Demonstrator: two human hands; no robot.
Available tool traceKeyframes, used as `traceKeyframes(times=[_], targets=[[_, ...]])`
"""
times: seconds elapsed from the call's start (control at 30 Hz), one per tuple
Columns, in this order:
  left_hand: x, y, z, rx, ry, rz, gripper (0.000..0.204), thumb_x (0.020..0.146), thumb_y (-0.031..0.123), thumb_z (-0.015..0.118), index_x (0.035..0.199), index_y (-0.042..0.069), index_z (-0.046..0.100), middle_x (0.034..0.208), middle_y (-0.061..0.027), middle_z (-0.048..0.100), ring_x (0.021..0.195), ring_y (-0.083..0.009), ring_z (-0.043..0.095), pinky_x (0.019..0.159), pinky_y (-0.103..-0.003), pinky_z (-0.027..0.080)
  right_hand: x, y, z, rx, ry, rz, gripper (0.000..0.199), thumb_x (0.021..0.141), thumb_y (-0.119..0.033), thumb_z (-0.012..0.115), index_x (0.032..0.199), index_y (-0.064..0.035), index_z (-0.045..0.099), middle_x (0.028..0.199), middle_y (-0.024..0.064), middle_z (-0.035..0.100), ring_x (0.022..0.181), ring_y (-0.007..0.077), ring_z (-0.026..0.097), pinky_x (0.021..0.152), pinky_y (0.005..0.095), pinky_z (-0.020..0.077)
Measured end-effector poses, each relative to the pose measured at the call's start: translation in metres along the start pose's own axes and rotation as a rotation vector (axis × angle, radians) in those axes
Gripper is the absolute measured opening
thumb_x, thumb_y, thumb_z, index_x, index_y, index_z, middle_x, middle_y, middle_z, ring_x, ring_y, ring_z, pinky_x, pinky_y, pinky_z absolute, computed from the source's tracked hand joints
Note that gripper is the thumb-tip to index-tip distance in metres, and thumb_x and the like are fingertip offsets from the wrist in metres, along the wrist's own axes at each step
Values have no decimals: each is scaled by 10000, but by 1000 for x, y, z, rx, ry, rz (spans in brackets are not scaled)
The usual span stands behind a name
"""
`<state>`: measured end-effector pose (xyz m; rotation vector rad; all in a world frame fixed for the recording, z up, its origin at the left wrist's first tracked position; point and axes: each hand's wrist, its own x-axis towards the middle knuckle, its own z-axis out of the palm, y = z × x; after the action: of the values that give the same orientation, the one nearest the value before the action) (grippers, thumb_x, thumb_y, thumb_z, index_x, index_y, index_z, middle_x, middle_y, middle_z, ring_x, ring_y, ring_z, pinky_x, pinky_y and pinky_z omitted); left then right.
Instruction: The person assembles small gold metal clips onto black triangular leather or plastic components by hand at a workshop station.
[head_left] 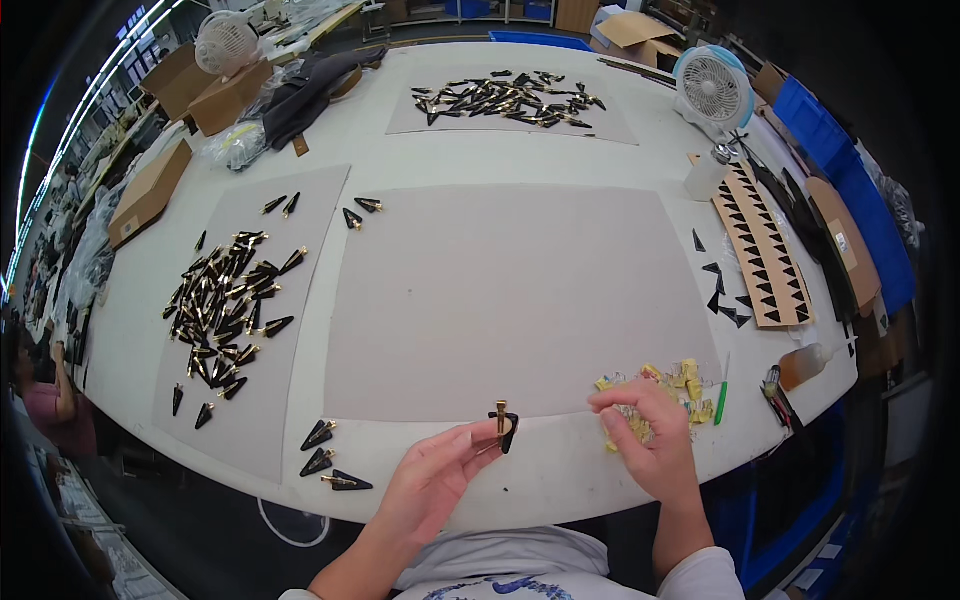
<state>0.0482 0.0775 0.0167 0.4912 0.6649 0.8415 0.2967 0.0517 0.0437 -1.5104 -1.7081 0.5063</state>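
Low centre, the left hand (432,478) pinches a black-and-gold clip (505,428) at its fingertips; the right hand (645,432), fingers curled, covers yellow pieces (690,385), grasp unclear.

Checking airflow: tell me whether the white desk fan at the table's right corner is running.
Cannot tell. The white desk fan stands upright, but its blades are hidden behind the grille.

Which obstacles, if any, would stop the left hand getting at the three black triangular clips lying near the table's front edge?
Probably none: the three black triangular clips lie uncovered beside the left hand, though its fingers already hold a black-and-gold clip.
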Motion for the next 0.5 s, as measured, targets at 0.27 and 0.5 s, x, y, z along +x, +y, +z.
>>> traceKeyframes(times=[0.27, 0.5], targets=[[-16, -14, 22, 13, -51, -57, 365, 989, 186, 492, 1243, -56, 589, 1251, -139, 606, 1207, -229, 526, 1074, -411, 379, -24, -22, 35, 662, -163, 261, 208, 927, -38, 599, 1120, 18, 654, 940, 76, 668, 864, 142, 636, 797, 268, 490], [-17, -24, 5, 434, 81, 147, 134, 925, 71, 587, 1022, 1, 646, 1178, -129, 635, 1107, -175, 566, 1014, -347, 401, -20, 16, 4, 382, -29, 245, 117, 909, -71, 633, 979, 3, 691, 862, 67, 667, 833, 159, 625, 754, 285, 488]])
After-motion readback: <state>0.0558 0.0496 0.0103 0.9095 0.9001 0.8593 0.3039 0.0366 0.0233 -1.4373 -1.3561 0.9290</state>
